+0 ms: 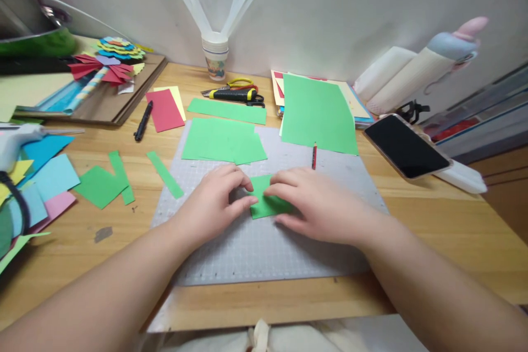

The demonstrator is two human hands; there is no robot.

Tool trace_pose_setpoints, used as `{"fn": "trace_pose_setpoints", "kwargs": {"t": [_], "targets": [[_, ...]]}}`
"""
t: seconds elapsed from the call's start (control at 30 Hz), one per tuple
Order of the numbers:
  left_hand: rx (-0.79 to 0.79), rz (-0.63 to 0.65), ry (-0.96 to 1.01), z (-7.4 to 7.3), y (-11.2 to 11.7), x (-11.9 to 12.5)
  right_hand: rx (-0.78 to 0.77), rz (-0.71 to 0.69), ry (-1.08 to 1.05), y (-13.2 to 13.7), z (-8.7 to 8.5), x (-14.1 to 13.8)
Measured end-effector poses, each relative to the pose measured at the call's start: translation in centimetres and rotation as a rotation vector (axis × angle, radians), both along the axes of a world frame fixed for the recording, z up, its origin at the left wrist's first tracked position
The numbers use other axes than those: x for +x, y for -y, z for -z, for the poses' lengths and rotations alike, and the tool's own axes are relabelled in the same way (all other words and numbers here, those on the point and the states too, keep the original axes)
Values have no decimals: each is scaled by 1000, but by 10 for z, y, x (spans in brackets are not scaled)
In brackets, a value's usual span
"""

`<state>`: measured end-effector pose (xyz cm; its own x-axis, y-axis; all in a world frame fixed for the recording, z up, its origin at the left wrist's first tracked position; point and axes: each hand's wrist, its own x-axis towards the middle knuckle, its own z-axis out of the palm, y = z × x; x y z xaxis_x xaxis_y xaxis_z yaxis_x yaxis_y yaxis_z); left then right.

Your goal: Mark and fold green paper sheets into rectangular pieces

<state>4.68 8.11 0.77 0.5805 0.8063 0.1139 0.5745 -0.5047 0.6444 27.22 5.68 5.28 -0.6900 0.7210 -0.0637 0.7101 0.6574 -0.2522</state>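
Observation:
A small green paper piece (264,206) lies on the grey cutting mat (256,253) in the middle of the wooden table. My left hand (214,198) pinches its left edge with curled fingers. My right hand (317,203) presses down on its right part, fingers together over the paper. Most of the piece is hidden under the right hand. A folded green sheet (223,140) lies on the mat just behind my hands.
A red pencil (314,155), a large green sheet (315,113), a phone (406,146), scissors and a cutter (237,93), a paper cup with white sticks (215,55), a black pen (143,121), red paper (164,110), green strips (165,174) and coloured paper scraps (45,176) surround the mat.

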Motion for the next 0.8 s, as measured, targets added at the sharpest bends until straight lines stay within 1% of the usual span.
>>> {"fn": "trace_pose_setpoints", "kwargs": {"t": [0.07,0.13,0.2,0.3,0.43,0.5,0.53,0.6,0.67,0.73,0.77,0.8], "targets": [[-4,64,6,-2,3,-1,25,-62,2,-1,7,-2],[-8,122,-17,-4,7,1,75,-74,-12,0,17,-2],[2,148,-62,-6,10,3,119,-76,-29,1,25,-1],[32,139,-127,-5,13,8,121,-72,-78,-1,31,2],[61,99,-126,-2,12,12,42,20,-233,-5,34,4],[69,78,-99,0,12,12,-48,92,-387,-6,37,5],[73,74,-79,-1,11,12,-117,136,-489,-6,38,5],[78,72,-9,-4,12,11,-301,251,-723,-4,38,3],[44,67,83,-10,14,9,-529,360,-908,-1,35,0],[-66,9,160,-17,18,9,-734,410,-1001,3,29,-3],[-149,-32,188,-21,19,9,-805,411,-1018,5,26,-5],[-239,-74,209,-24,21,10,-843,403,-1028,8,23,-7]]}}
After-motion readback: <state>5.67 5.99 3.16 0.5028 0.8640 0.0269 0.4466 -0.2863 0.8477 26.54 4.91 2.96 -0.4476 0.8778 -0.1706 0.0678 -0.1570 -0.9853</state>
